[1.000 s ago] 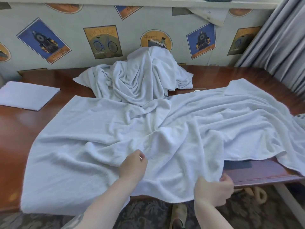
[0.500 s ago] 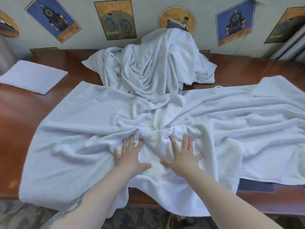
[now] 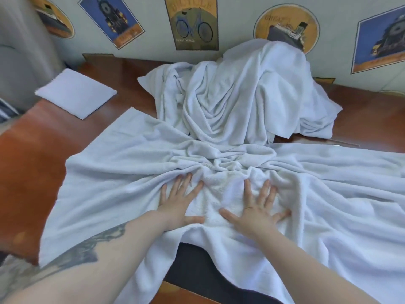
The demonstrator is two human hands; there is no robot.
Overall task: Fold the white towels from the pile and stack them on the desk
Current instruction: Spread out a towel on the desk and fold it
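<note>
A large white towel (image 3: pixel 114 178) lies spread and wrinkled across the brown desk (image 3: pixel 28 154), its near edge hanging over the front. My left hand (image 3: pixel 178 201) and my right hand (image 3: pixel 256 207) press flat on its middle with fingers spread, side by side. Folds of cloth bunch up just beyond my fingertips. Behind the spread towel a heap of white towels (image 3: pixel 236 95) stands against the wall. A small folded white towel (image 3: pixel 75 93) lies flat at the desk's far left.
The wall (image 3: pixel 151 25) with poster prints runs along the back of the desk. Bare wood shows at the left and at the far right (image 3: pixel 368 110). A grey curtain (image 3: pixel 19 62) hangs at the far left.
Both hands left the towel's near edge and moved onto its middle, pressing flat. Since half a second ago they have slid forward a little, pushing cloth into folds. The view came closer.
</note>
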